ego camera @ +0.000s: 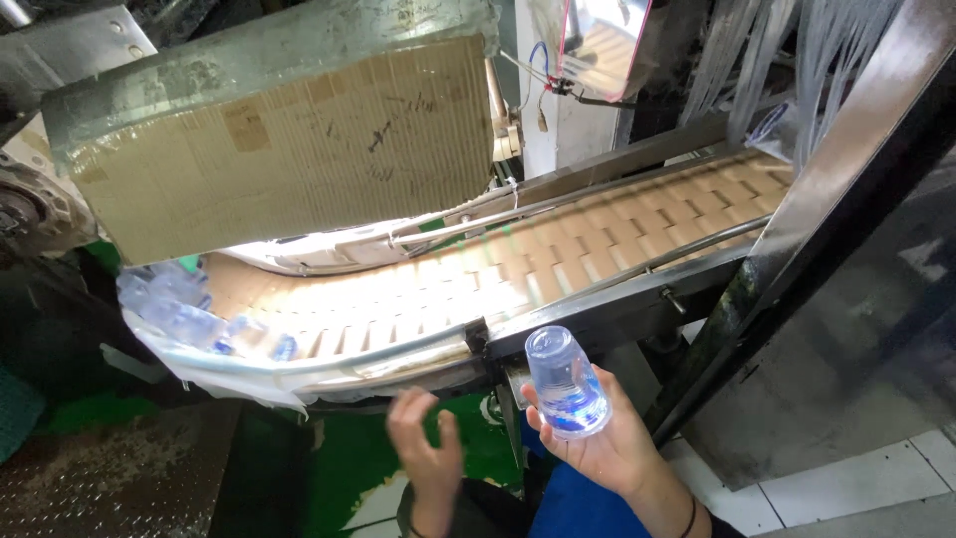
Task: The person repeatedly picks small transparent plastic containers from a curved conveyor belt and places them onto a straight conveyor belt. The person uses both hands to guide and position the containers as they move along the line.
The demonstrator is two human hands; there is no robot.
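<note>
- Cup, a small clear plastic one with its sealed end turned down toward the palm, was the thing in hand; it sat below the near edge of the conveyor, tilted slightly, with a blue tint at its lower end.
- Conveyor belt, tan and made of linked slats, curved from the upper right down to the lower left between metal guide rails.
- Cardboard sheet, brown and creased, hung under a metal cover over the belt's left stretch.
- Dark metal frame post ran slantwise at the right, above a tiled floor.
- More clear cups lay bunched at the belt's lower left end, beside loose plastic film.
- Right hand was curled partway round the cup, fingers behind it and thumb at its left side, gripping it.
- Left hand hung loosely open with fingers bent, holding nothing, just under the belt's rim and near the cup.
</note>
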